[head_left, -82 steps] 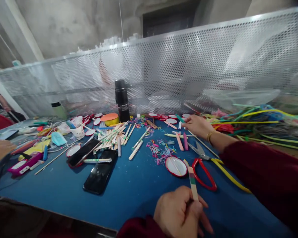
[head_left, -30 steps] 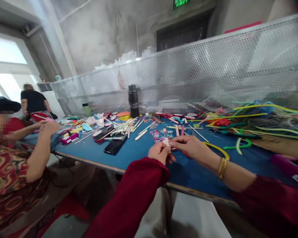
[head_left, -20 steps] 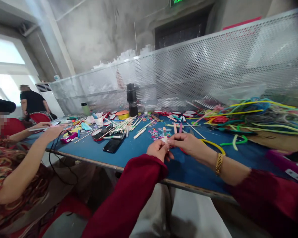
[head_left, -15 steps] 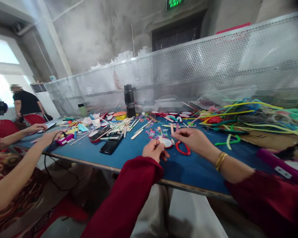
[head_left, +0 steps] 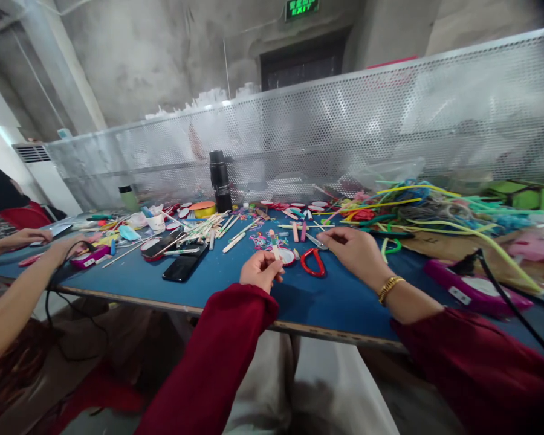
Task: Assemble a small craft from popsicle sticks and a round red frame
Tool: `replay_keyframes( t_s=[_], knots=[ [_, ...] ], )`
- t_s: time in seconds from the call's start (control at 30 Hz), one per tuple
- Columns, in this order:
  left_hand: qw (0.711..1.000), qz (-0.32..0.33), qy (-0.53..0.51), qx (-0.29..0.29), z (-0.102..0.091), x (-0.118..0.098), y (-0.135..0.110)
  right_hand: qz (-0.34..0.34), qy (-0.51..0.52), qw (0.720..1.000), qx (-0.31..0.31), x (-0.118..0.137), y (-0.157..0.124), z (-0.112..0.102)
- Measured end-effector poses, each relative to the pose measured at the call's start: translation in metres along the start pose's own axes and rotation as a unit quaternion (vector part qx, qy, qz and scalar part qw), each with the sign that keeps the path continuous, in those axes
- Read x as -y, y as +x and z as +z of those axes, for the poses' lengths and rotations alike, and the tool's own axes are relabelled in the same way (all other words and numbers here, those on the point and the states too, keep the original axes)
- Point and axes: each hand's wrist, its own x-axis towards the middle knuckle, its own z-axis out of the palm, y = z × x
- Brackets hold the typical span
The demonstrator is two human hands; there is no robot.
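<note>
My left hand (head_left: 260,270) pinches a slim flat stick (head_left: 274,244), pale with a coloured upper part. It stands up from my fingers in front of a small round white dish with a red rim (head_left: 287,257). My right hand (head_left: 356,251), with a gold bracelet at the wrist, has thumb and forefinger closed at the end of a thin silvery pointed tool (head_left: 315,241). Whether that tool is lifted off the table I cannot tell. Just below it lies a red loop-shaped handle (head_left: 314,263). Pink and purple short sticks (head_left: 299,231) lie beyond, beside tiny coloured bands (head_left: 260,241).
Behind stand a black bottle (head_left: 220,184) and a pile of pale sticks (head_left: 204,223). A black phone (head_left: 181,266) lies left, near a co-worker's arm (head_left: 25,302). Coloured tubing (head_left: 435,208) and a purple corded device (head_left: 471,290) are on the right. A perforated metal screen (head_left: 299,139) borders the table.
My right hand has moved right, away from the pink and purple sticks, and the silvery tool now shows at its fingertips. My left hand keeps its stick. The view has turned slightly right.
</note>
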Motion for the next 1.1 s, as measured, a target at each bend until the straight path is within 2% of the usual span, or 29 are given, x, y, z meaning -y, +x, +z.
replay_keyframes(
  t_s=[0.07,0.17,0.3,0.4,0.47,0.57,0.6,0.67,0.77,0.87,1.1],
  knots=[
    [1.000,0.002,0.010,0.011,-0.001,0.001,0.003,-0.020,0.045,0.997,0.061,0.016,-0.009,0.014],
    [0.998,-0.005,0.039,0.047,-0.003,0.004,0.007,-0.020,0.154,0.974,0.167,0.037,-0.022,0.033],
    [0.993,-0.010,0.086,0.075,-0.005,0.002,0.009,0.013,0.239,0.954,0.179,0.048,-0.026,0.047],
    [0.981,-0.030,0.154,0.113,-0.010,-0.012,0.016,0.025,0.242,0.955,0.171,0.042,-0.010,0.048],
    [0.956,-0.032,0.261,0.128,-0.014,-0.025,0.027,0.015,0.227,0.963,0.144,0.033,0.007,0.047],
    [0.875,0.007,0.478,0.081,-0.014,-0.039,0.048,0.007,0.148,0.983,0.109,0.016,0.031,0.048],
    [0.855,0.005,0.515,0.066,-0.011,-0.041,0.055,0.010,0.131,0.986,0.105,0.011,0.037,0.049],
    [0.840,-0.029,0.540,0.034,-0.004,-0.039,0.067,0.012,0.112,0.989,0.099,0.004,0.042,0.053],
    [0.843,-0.045,0.536,0.010,0.006,-0.028,0.080,0.010,0.109,0.990,0.091,-0.001,0.040,0.060],
    [0.856,-0.051,0.515,-0.006,0.008,-0.019,0.086,0.011,0.122,0.990,0.076,-0.002,0.036,0.062],
    [0.928,0.029,0.369,-0.039,-0.007,-0.014,0.079,0.022,0.210,0.977,0.025,-0.006,0.039,0.062]
  ],
)
